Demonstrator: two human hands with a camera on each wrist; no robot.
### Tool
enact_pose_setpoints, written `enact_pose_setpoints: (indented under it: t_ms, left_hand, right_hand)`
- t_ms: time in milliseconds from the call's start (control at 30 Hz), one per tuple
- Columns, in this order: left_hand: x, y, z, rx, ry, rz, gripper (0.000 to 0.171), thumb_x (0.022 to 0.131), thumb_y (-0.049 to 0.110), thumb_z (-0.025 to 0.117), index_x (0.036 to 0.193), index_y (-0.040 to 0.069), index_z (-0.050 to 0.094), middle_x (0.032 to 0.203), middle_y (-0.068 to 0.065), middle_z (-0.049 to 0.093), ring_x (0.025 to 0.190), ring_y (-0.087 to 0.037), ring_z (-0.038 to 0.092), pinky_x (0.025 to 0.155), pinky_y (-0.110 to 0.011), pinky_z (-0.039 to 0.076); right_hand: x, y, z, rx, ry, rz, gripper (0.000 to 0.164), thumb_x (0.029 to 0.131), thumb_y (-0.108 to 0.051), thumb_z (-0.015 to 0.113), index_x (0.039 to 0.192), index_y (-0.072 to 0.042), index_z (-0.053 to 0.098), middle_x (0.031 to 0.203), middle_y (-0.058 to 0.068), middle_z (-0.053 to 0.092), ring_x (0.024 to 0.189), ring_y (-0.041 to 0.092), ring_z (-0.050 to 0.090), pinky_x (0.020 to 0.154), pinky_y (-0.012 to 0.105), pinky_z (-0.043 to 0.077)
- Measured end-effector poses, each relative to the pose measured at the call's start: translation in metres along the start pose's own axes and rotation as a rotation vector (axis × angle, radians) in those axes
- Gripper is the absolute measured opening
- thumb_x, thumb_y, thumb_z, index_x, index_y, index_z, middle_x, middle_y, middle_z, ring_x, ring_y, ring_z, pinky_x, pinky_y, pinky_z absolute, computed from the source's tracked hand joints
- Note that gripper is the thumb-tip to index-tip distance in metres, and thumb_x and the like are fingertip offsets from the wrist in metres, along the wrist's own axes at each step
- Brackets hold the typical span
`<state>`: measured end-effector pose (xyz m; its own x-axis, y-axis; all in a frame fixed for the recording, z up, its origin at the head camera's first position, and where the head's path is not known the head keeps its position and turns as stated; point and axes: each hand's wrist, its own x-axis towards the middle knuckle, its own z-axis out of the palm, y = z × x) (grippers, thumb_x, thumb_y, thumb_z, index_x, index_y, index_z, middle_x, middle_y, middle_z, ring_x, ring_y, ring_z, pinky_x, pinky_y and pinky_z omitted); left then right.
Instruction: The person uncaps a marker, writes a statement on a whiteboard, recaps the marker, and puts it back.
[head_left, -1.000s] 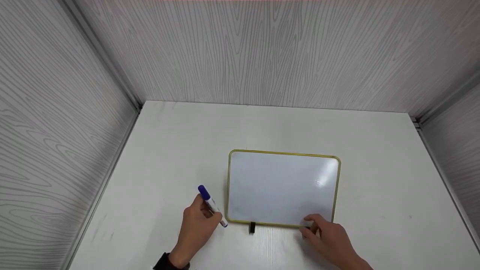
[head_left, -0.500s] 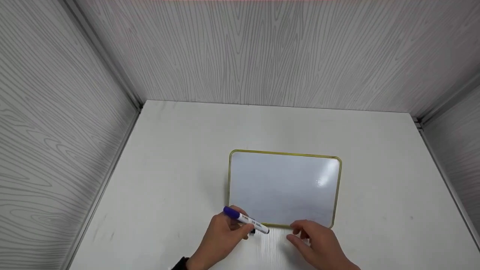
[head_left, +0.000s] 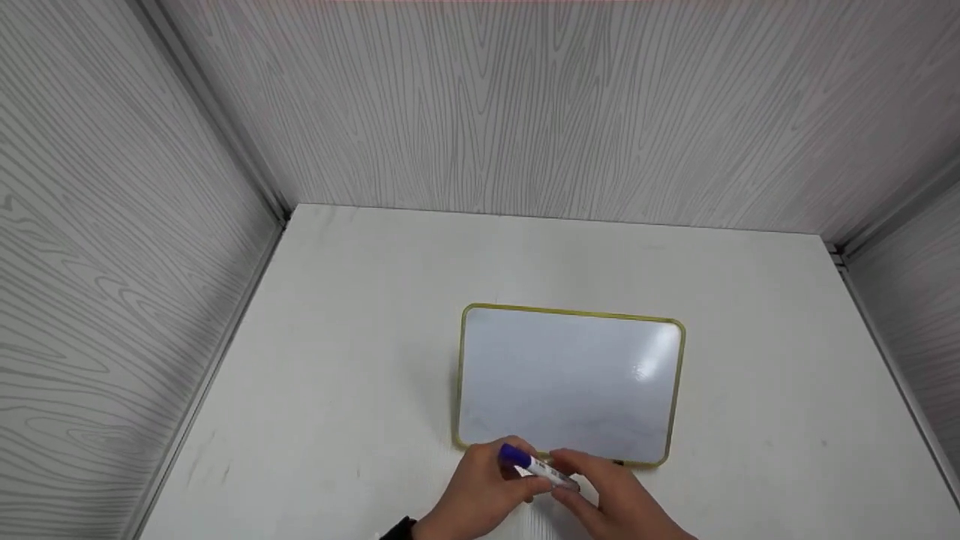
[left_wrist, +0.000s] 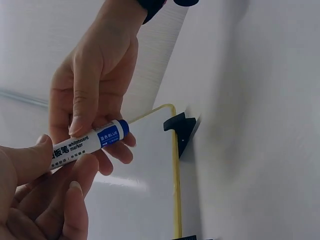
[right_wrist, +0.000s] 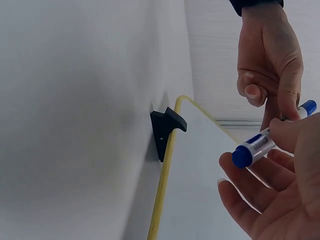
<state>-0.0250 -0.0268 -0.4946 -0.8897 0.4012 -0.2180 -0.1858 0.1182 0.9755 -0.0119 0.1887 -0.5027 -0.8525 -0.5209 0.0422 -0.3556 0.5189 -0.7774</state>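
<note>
A blue whiteboard marker [head_left: 546, 471] slants between both hands, its dark blue cap at upper left in the head view. My left hand [head_left: 478, 491] pinches it near the cap. Thumb and fingers of my right hand [head_left: 611, 496] hold the white barrel toward the tail end. In the left wrist view the barrel's print and blue tail [left_wrist: 122, 127] show, while the cap is out of sight. Just beyond the hands lies a small whiteboard [head_left: 570, 375] with a yellow frame; the fingers overlap its near edge in the head view.
A black clip [left_wrist: 179, 129] grips the whiteboard's yellow edge in the left wrist view; a similar black clip [right_wrist: 167, 129] shows in the right wrist view. The white tabletop [head_left: 360, 315] is bounded by wood-grain panels [head_left: 480, 105] at the back and sides.
My left hand has carried the marker rightward along the board's near edge. My right hand has moved left, and its fingers now hold the marker's tail end.
</note>
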Motion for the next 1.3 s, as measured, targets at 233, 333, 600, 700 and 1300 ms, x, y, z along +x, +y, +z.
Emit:
enact_pose_setpoints:
  t_ms: [233, 333, 600, 700, 1300]
  left_hand:
    - [-0.001, -0.002, 0.004, 0.065, -0.001, 0.067, 0.024, 0.077, 0.035, 0.078, 0.096, 0.022, 0.072, 0.087, 0.007, 0.068, 0.073, -0.012, 0.062, 0.062, -0.025, 0.049]
    - [-0.002, -0.003, 0.002, 0.083, 0.021, 0.139, 0.029, 0.078, 0.035, 0.076, 0.101, 0.019, 0.069, 0.088, 0.007, 0.067, 0.07, -0.011, 0.062, 0.061, -0.025, 0.05]
    - [-0.004, -0.011, -0.004, 0.312, 0.116, 0.489, 0.013, 0.09, 0.026, 0.065, 0.099, 0.018, 0.063, 0.084, 0.009, 0.062, 0.063, -0.001, 0.051, 0.053, -0.019, 0.046]
    - [-0.004, -0.014, -0.003, 0.422, 0.112, 0.53, 0.012, 0.092, 0.027, 0.061, 0.1, 0.019, 0.064, 0.084, 0.011, 0.059, 0.06, 0.002, 0.045, 0.052, -0.015, 0.041]
    - [0.002, -0.017, 0.018, 1.231, 0.078, 0.746, 0.019, 0.097, 0.032, 0.052, 0.09, 0.016, 0.06, 0.075, 0.008, 0.052, 0.068, -0.006, 0.048, 0.057, -0.015, 0.035]
  right_hand:
    - [-0.002, -0.002, 0.004, -0.032, 0.045, -0.08, 0.045, 0.092, -0.029, 0.061, 0.135, -0.027, 0.05, 0.119, -0.014, 0.06, 0.092, 0.003, 0.059, 0.075, 0.027, 0.052]
    - [-0.003, 0.001, 0.003, -0.041, 0.06, -0.128, 0.043, 0.092, -0.021, 0.061, 0.134, -0.022, 0.052, 0.118, -0.009, 0.061, 0.091, 0.004, 0.06, 0.073, 0.023, 0.051]
    - [-0.009, 0.012, -0.003, -0.153, 0.125, -0.182, 0.04, 0.087, -0.008, 0.068, 0.124, -0.017, 0.056, 0.099, -0.009, 0.061, 0.086, 0.003, 0.06, 0.071, 0.019, 0.05]
    - [-0.01, 0.012, -0.003, -0.192, 0.148, -0.2, 0.037, 0.087, -0.014, 0.069, 0.123, -0.016, 0.057, 0.096, -0.012, 0.059, 0.083, 0.002, 0.059, 0.07, 0.017, 0.049]
    - [-0.005, 0.007, 0.007, -0.539, 0.229, -0.334, 0.018, 0.088, -0.025, 0.068, 0.103, -0.017, 0.062, 0.091, -0.011, 0.062, 0.075, 0.003, 0.059, 0.062, 0.021, 0.048]
